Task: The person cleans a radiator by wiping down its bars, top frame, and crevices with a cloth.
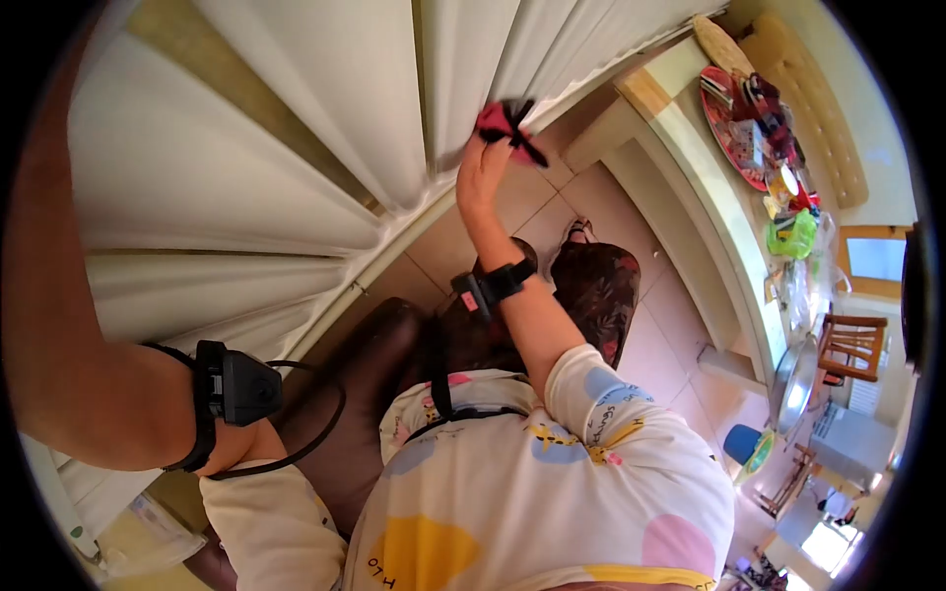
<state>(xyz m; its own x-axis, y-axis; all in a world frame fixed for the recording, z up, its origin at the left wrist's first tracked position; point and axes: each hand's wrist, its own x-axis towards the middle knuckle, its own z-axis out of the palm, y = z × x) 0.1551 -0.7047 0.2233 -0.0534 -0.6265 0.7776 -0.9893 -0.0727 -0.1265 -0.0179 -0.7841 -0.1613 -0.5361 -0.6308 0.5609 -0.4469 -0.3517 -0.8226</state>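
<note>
My right hand (481, 172) reaches forward with its fingers closed on a small pink-and-black cloth item (505, 130), blurred, with dark strap-like ends sticking out. It is close in front of white pleated curtain folds (463, 69); whether it touches them I cannot tell. A black band with a small device (490, 289) sits on my right wrist. My left arm, wearing a black camera-like device (236, 384) with a cable, is raised along the left edge, and its hand lies outside the view.
To the right, a long pale counter (705, 177) carries a red tray (724, 148) of mixed items and a green plastic bag (793, 234). Beyond stand a metal basin (793, 384), a wooden chair (852, 345) and a blue bucket (742, 443). A dark seat (335, 414) is below me.
</note>
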